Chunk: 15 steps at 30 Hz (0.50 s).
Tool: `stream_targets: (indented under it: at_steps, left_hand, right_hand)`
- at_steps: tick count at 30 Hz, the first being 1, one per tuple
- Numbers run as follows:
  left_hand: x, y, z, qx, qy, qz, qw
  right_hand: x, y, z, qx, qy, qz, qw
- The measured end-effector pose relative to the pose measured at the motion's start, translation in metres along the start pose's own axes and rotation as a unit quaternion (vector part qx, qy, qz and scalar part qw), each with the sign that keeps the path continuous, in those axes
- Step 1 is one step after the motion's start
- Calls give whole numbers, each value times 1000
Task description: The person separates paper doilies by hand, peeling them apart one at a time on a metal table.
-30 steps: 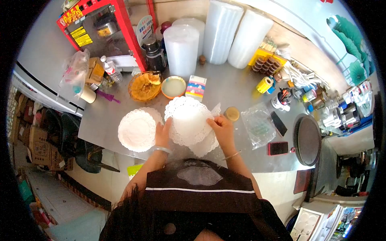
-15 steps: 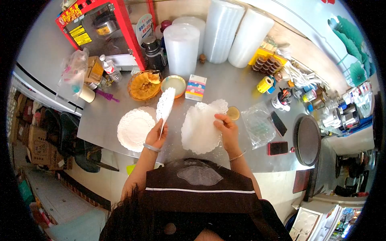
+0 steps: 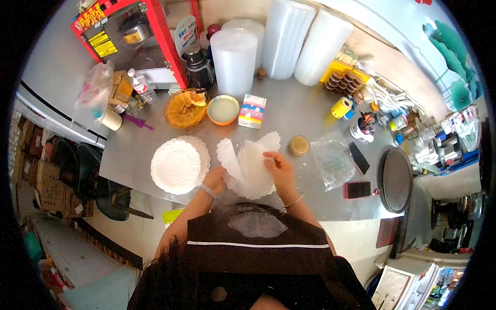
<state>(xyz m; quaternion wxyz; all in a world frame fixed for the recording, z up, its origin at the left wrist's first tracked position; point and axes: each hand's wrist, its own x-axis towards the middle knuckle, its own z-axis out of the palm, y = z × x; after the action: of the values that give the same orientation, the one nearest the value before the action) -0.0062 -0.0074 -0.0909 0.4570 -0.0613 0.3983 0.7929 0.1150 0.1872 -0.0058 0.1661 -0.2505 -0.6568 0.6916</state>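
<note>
My left hand is closed on the edge of a white paper doily, which is curved and tilted up. It stands against white sheets with another lacy edge fanned out behind them. My right hand pinches the right side of these sheets, thumb and fingers together. Whether it grips one layer or several is hard to see. To the left, a stack of round lace doilies lies flat on the metal table. Beyond my right hand stands a small round jar.
Behind the doilies are a basket of food, a bowl of pale liquid and a small box. A clear plastic bag, a phone-like object and a round dark tray lie right. Tall plastic-wrapped stacks stand further back.
My left hand has moved right from the stack side, bringing its doily against the sheets. My right hand has shifted slightly left and down, and the sheets now stand more folded.
</note>
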Motion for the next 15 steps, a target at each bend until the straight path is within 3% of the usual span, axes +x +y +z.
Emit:
stream_targets:
  at_steps: [3, 5, 6, 8, 11, 14, 15]
  left_hand:
    - [7, -7, -3, 69, 4, 17, 997]
    - [21, -19, -12, 302, 105, 25, 947]
    - [21, -17, -4, 411, 153, 29, 898]
    - [14, -17, 8, 499, 175, 65, 846]
    - [1, -8, 36, 597, 190, 126, 769]
    - [20, -31, 16, 647, 201, 217, 702]
    - [28, -40, 8, 657, 205, 253, 680]
  right_hand:
    - [4, 15, -2, -103, 33, -58, 992]
    - [10, 31, -4, -92, 80, -57, 991]
    - [10, 33, -8, -76, 74, -23, 994]
    - [7, 36, -17, -44, 63, 46, 996]
    - [-13, 1, -9, -58, 124, 142, 980]
    - [-14, 36, -27, -63, 139, -8, 988]
    - [-11, 48, -34, -48, 152, 13, 987]
